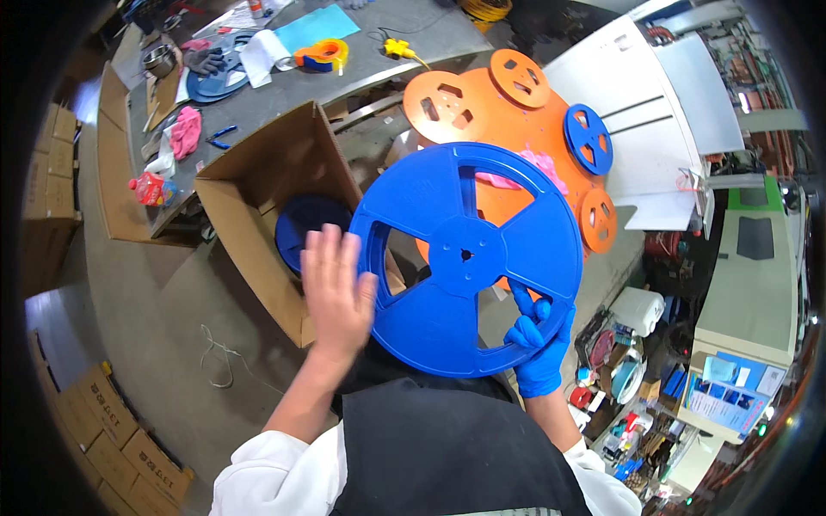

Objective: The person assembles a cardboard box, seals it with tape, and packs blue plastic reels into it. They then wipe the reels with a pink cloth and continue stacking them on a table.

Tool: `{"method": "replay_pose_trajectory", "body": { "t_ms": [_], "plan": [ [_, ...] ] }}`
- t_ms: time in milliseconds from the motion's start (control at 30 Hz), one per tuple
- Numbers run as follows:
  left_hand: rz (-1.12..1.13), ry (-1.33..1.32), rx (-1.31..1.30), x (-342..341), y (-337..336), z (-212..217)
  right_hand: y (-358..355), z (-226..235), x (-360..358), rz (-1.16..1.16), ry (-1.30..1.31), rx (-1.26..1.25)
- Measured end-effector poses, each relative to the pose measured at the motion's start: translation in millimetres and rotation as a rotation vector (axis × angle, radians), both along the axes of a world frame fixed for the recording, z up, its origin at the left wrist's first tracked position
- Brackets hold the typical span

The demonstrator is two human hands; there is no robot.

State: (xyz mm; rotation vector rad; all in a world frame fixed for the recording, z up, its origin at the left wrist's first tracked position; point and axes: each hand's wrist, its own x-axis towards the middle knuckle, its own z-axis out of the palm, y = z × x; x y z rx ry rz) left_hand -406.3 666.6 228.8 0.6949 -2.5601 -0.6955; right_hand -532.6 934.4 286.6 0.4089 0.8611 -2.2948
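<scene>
A large blue plastic reel [411,329] with wide cut-outs and a small center hole is held up in front of my body. My right hand [542,365], in a blue glove, grips its lower right rim, with fingers through a cut-out. Bare and flat, with fingers stretched out, my left hand [335,292] is at the reel's left edge; whether it touches the rim I cannot tell. Behind that hand stands an open cardboard box [249,249] with another blue reel [297,222] inside, partly hidden by my hand and the held reel.
Beyond the reel is an orange round table [508,129] carrying several orange reels [520,77] and a smaller blue reel [588,139]. A gray workbench [396,26] at the back left holds a tape dispenser [322,56], gloves and pliers [222,138]. Stacked cartons [107,430] stand lower left.
</scene>
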Motion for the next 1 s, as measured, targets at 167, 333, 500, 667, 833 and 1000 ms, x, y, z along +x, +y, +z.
{"method": "replay_pose_trajectory", "body": {
  "t_ms": [167, 333, 500, 667, 833, 1000],
  "plan": [
    [-0.231, -0.050, 0.356, -23, 44, 36, -18, -1, -1, 0.075, 0.054, 0.033],
    [0.010, 0.125, 0.903, -33, 45, -14, -60, 25, 20, 0.500, 0.217, 0.272],
    [-0.017, 0.647, 1.966, 9, -1, -26, -47, 20, 3, 0.309, 0.347, 0.516],
    [-0.114, 0.896, 2.432, 44, -1, -40, -19, 3, -18, 0.065, 0.211, 0.568],
    [-0.131, 0.956, 2.485, 49, -4, -38, -16, -8, -26, 0.018, 0.093, 0.428],
    [-0.100, 0.958, 2.438, 43, -10, -24, -5, -13, -31, 0.041, 0.081, 0.240]
  ]
}}
